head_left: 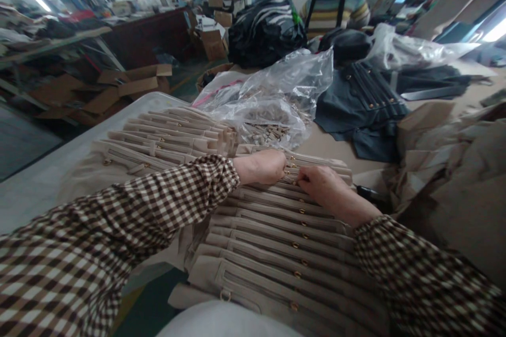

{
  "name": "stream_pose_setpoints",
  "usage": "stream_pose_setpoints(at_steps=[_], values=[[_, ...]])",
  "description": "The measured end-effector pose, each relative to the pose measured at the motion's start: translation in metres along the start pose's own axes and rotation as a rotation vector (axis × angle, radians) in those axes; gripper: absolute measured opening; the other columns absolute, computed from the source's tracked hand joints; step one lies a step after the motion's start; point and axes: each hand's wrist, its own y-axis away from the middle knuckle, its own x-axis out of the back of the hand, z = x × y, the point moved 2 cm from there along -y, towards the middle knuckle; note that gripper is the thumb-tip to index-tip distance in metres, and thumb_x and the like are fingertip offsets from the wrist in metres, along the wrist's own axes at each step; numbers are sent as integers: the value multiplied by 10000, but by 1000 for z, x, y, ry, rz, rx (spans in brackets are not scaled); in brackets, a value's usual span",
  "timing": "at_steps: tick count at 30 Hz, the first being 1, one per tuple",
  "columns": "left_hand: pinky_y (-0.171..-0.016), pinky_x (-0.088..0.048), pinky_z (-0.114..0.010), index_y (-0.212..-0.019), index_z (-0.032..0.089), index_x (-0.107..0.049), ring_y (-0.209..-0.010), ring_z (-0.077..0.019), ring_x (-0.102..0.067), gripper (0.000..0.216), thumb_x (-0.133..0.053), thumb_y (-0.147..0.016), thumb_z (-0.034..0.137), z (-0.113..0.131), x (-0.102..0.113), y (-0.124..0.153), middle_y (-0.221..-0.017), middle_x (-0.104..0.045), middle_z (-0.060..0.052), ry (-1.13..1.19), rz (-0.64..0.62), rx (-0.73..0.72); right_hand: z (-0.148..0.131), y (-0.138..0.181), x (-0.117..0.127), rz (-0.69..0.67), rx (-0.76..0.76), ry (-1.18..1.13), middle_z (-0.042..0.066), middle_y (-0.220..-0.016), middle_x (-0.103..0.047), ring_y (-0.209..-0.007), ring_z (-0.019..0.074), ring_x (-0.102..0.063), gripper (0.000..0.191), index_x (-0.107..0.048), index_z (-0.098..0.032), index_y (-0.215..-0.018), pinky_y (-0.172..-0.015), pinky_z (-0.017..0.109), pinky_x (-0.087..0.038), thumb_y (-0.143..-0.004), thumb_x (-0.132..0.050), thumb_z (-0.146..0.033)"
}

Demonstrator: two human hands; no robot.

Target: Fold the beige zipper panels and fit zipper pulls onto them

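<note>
My left hand (269, 166) and my right hand (318, 181) meet over a row of overlapping beige fabric pieces (272, 242) with zippers. Each piece bears a small gold ring on its zipper slider (295, 245). Both hands are closed in a pinch, fingertips almost touching, at a gold zipper ring (288, 172) near the far end of the row. What lies between the fingers is too small to make out. To the left, a second stack of beige zippered pieces (158, 139) lies fanned out, partly behind my left sleeve.
Beyond my hands lies a clear plastic bag (272, 116) of small beige and metal parts. Dark zippered pieces (359, 100) are at the right, beside crumpled beige material (454, 163). A black-handled tool (367, 193) lies near my right wrist. Cardboard boxes (134, 81) and seated people are farther back.
</note>
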Motion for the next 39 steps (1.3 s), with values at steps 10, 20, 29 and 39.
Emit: stream_pose_setpoints(at_steps=[10, 20, 29, 39], values=[[-384, -237, -200, -954, 113, -665, -400, -57, -333, 344, -495, -898, 407, 5, 5, 23, -577, -483, 48, 929, 48, -22, -32, 13, 5, 85, 0, -1271, -3, -665, -618, -570, 108, -519, 397, -634, -163, -869, -565, 247, -423, -663, -735, -487], [-383, -176, -182, -719, 134, -597, -403, -41, -269, 266, -549, -882, 338, 13, 0, 22, -487, -348, 80, 933, 139, -29, -23, 15, 9, 274, -134, -1264, -24, -545, -580, -481, 79, -477, 351, -639, -156, -738, -474, 217, -380, -615, -798, -445], [-374, -258, -167, -762, 160, -610, -452, -49, -320, 269, -691, -792, 414, 21, 5, 27, -576, -377, 69, 1102, -23, 36, -13, 18, 20, 413, 1, -1581, -15, -903, -690, -707, 118, -658, 195, -532, -220, -825, -658, 273, -537, -751, -690, -307], [-424, -302, -173, -771, 149, -632, -541, -49, -431, 401, -804, -668, 496, 16, -9, 14, -753, -558, 21, 1281, -182, 57, -14, 34, 21, 424, 322, -27, 93, -919, -621, -799, 187, -600, 325, -647, -171, -1131, -698, 287, -462, -923, -406, -104]])
